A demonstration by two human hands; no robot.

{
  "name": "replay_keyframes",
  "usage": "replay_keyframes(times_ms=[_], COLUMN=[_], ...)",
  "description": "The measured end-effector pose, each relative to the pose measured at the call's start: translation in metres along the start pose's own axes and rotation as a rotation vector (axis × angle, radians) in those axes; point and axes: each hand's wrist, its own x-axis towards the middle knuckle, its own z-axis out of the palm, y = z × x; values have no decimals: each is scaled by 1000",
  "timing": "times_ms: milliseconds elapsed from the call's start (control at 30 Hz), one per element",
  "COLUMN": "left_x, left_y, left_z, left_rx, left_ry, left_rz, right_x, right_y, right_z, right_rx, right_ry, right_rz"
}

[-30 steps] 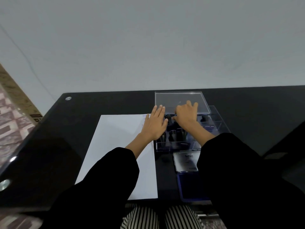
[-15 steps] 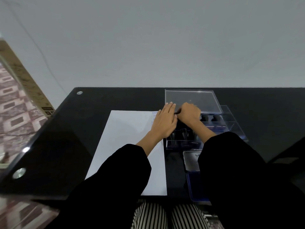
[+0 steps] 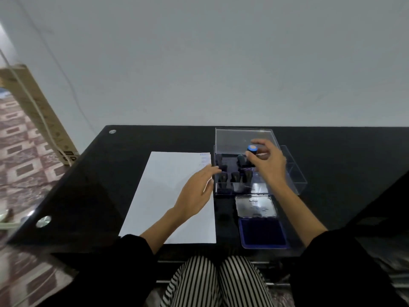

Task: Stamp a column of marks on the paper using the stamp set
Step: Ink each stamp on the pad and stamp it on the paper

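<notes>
A white sheet of paper (image 3: 168, 196) lies on the black table, with faint blue marks (image 3: 204, 159) in a column at its top right corner. My left hand (image 3: 195, 191) hovers flat and relaxed over the paper's right edge. To the right stands a clear stamp box (image 3: 296, 180) holding several dark stamps (image 3: 234, 176). My right hand (image 3: 266, 165) pinches a stamp (image 3: 251, 151) with a round blue face, lifted above the box. An open ink pad (image 3: 262, 233) with a dark blue cushion and silver lid (image 3: 255, 206) lies in front of the box.
The box's clear lid (image 3: 232, 138) stands behind the box. The black glass table (image 3: 99, 189) ends at the wall behind and at its left edge, where a long cardboard carton (image 3: 37, 114) leans. My striped trousers (image 3: 212, 284) show under the near edge.
My right hand has lifted a blue-faced stamp out of the box. My left hand has drawn back from the box's left side to over the paper. The camera view has shifted.
</notes>
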Motion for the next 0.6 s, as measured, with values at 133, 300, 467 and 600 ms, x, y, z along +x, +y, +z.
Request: replay_keyframes(times_ms=[133,300,467,600], left_x=[-49,-82,-89,-89], left_y=[12,19,21,22], left_z=[20,39,48,51], left_rx=[-28,78,226,376], left_ry=[-13,-136,-248,-307], left_rz=[100,50,-47,-53], right_x=[-49,-96,-122,-133], right_y=[11,26,32,35], right_z=[-15,-23,-27,-26], right_rx=[3,-104,-182,-211], right_ry=[-46,-107,-94,-112], right_rz=[-9,-30,-82,-100])
